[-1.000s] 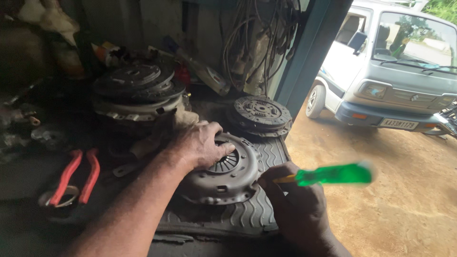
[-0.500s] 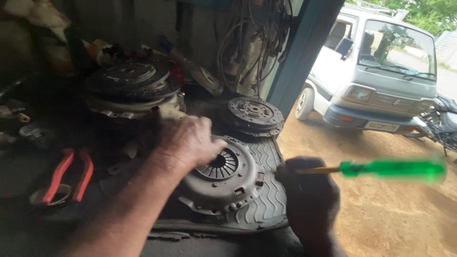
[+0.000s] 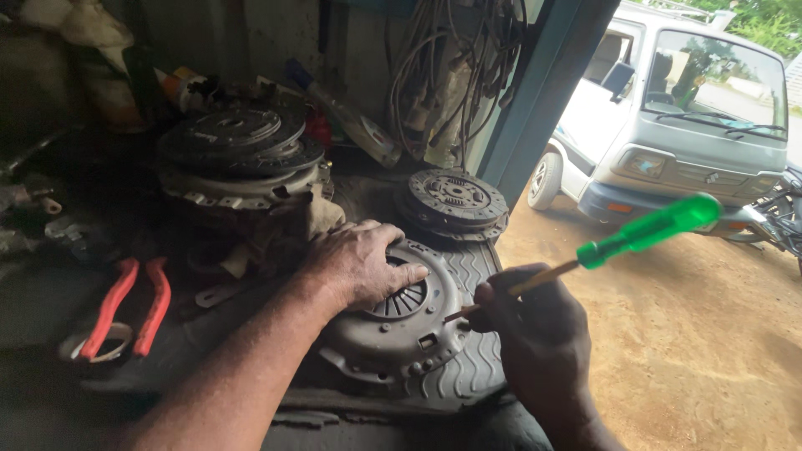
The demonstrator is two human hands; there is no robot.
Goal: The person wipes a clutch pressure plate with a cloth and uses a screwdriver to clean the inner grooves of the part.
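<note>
one screwdriver (image 3: 643, 235), one pliers (image 3: 125, 305), one van (image 3: 677, 125)

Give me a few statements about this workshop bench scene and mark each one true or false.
1. The left hand rests flat on the round metal clutch cover. True.
2. The right hand holds a screwdriver with a red handle. False: its handle is green.
3. The red-handled pliers lie to the left of the clutch cover. True.
4. The clutch cover sits on bare ground. False: it lies on a ribbed rubber mat.
5. A light-coloured van stands outside on the right. True.
</note>
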